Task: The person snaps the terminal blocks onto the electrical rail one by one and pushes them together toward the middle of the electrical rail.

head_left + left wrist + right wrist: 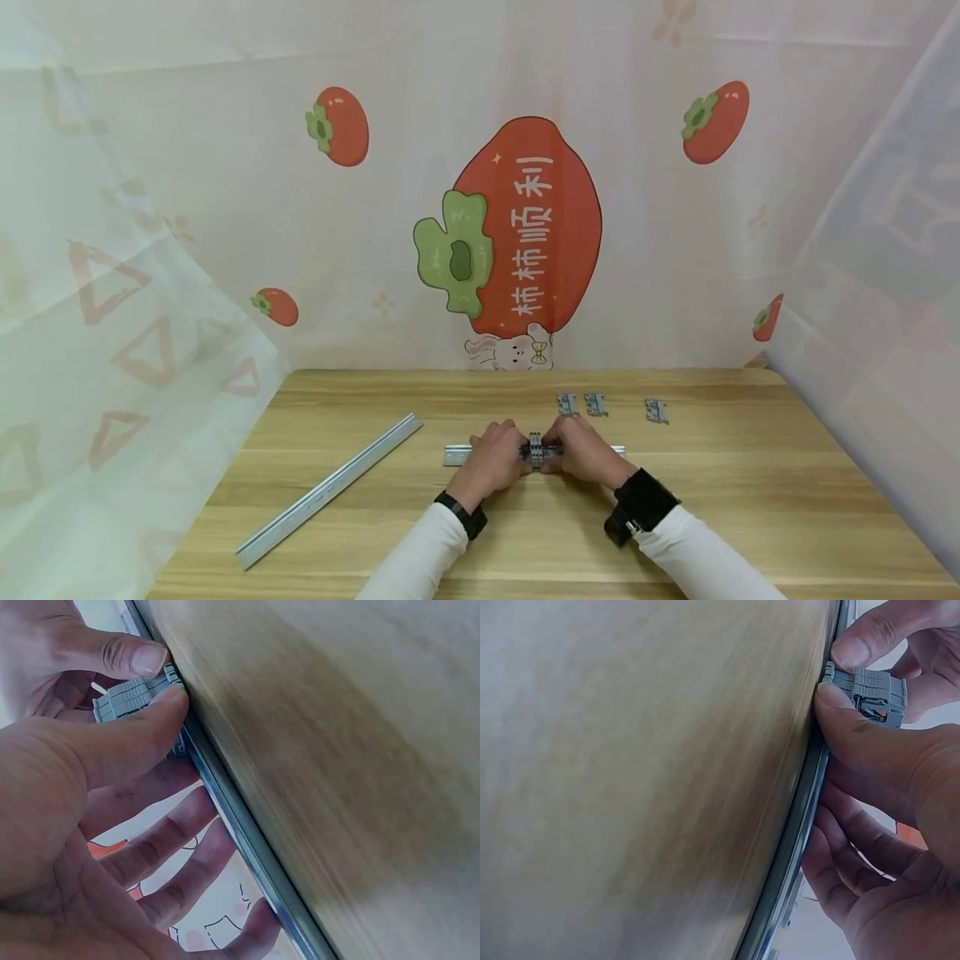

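Fingers (142,724) of left hand (491,458) and right hand (587,450) pinch grey terminal blocks (536,450) from 9 and 3 o'clock, seated mid-bench on short rail (456,454) running 9-to-3.

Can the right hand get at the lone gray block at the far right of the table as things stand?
Probably not right away: the right hand is pinching the gray blocks on the short rail with the left hand. Once it lets go, the table toward the lone block looks bare.
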{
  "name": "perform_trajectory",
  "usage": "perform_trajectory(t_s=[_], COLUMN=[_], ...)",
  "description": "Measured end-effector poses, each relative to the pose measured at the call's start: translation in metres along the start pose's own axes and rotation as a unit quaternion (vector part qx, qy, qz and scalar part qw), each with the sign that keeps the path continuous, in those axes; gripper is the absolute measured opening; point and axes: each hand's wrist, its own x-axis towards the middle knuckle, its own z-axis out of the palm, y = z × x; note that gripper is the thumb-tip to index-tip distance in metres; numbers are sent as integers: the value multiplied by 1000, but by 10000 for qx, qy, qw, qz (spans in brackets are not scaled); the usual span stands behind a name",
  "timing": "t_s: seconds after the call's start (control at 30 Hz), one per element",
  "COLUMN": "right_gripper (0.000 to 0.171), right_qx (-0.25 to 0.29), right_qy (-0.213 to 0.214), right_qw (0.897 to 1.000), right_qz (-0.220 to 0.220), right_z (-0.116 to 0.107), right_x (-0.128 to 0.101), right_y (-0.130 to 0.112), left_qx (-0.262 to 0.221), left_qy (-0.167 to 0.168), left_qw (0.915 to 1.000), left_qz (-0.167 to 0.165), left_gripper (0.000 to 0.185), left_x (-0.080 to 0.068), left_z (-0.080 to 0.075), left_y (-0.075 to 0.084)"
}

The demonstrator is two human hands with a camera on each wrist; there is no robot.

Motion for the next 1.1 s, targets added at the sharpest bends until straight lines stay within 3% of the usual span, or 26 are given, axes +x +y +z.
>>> perform_trajectory(t_s=[0.2, 0.37, 0.73, 0.9, 1.1], right_gripper=[29, 30, 26, 24, 21], right_qx=[-85, -375, -792, -796, -841], right_qy=[-122, -358, -388, -433, -350], right_qw=[9998, 9985, 9959, 9955, 9954], right_qz=[-159, -164, 178, 260, 308], right_z=[-2, -14, -48, -52, -55], right_x=[-4, -17, -50, -55, -52], right_y=[2, 12, 38, 46, 48], left_qx=[82, 224, 0, -213, -295], left_qy=[-71, -1, 196, 164, 138], left_qw=[9998, 9994, 9998, 9996, 9990], left_qz=[152, 249, 63, -9, -316], left_gripper=[31, 25, 9, 13, 13], left_x=[-4, -11, -37, -43, -41], left_z=[0, -5, -34, -40, -41], left_y=[-5, -24, -80, -89, -95])
